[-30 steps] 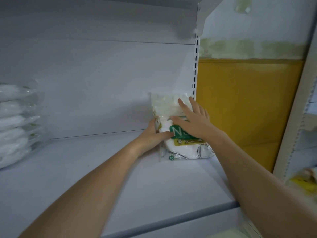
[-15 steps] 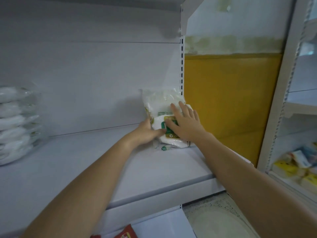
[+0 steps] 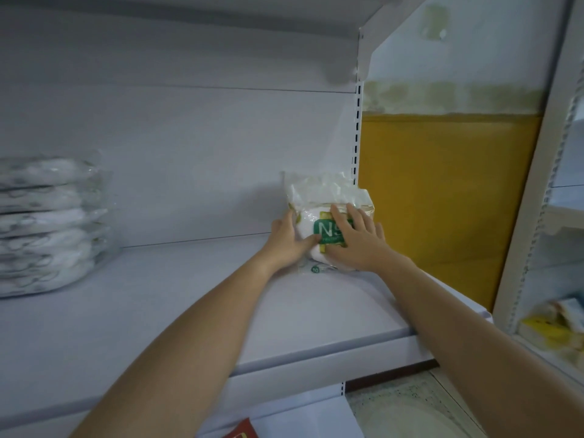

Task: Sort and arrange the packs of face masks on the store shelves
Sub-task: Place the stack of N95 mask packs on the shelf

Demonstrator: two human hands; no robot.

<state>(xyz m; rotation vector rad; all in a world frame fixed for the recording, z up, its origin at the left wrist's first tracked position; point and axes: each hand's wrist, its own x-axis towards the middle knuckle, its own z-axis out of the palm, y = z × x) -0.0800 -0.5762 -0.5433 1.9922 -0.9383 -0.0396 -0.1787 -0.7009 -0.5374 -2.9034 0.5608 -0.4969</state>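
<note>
Head view: we are setting a green-labelled pack of face masks (image 3: 319, 197) upright at the right end of the shelf (image 3: 189, 311), left hand (image 3: 286, 240) gripping its edge, right hand (image 3: 357, 241) pressing flat, fingers straight. A stack of mask packs (image 3: 47, 222) is lying far left; sorting, we judge, is only beginning.

White "N" on the green label (image 3: 324, 231) of the mask pack (image 3: 319, 194), "10" in a green circle (image 3: 315, 269) at its corner
</note>
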